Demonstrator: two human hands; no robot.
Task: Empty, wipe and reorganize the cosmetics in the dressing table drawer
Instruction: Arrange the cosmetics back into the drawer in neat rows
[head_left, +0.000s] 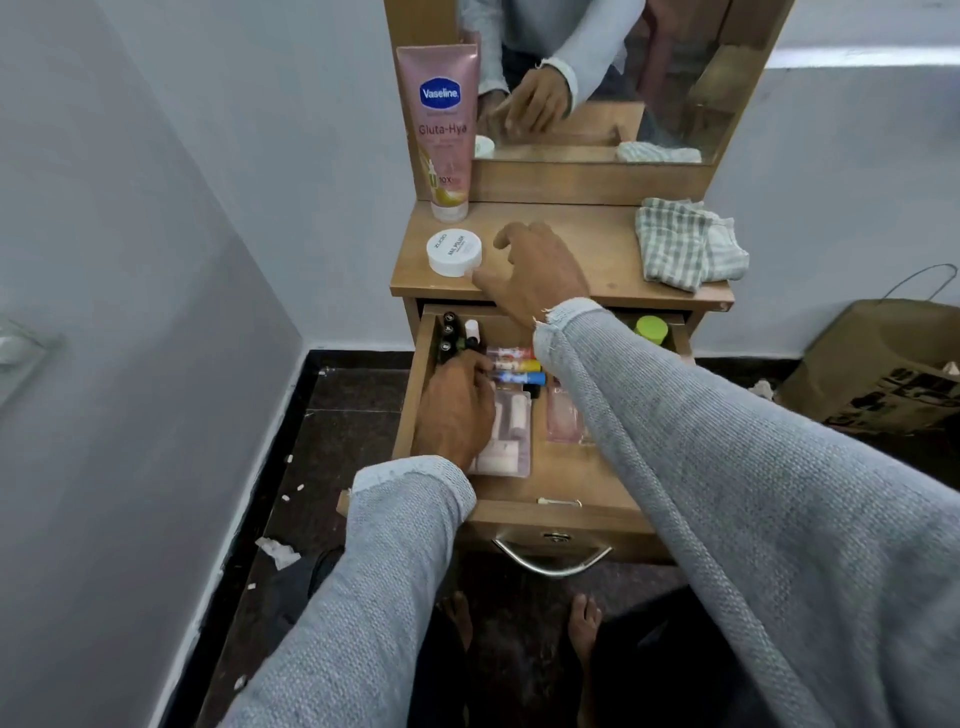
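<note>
The wooden drawer (561, 480) of the dressing table stands pulled out. My left hand (456, 410) reaches into its left side, fingers curled around the small colourful tubes (519, 370) lying there; the grip itself is hidden. Dark bottles (450, 332) stand at the back left, a clear plastic pack (511, 441) lies under my hand, and a green-capped jar (651, 329) sits at the back right. My right hand (535, 273) hovers over the tabletop with fingers spread, its thumb beside a white round jar (454, 252). A pink Vaseline tube (442, 130) stands behind it.
A checked cloth (685, 244) lies crumpled on the tabletop's right side. The mirror (597, 78) rises behind. A brown paper bag (883, 364) sits on the dark floor at right. A white wall closes in on the left. My bare feet (582, 623) stand below the drawer handle (550, 558).
</note>
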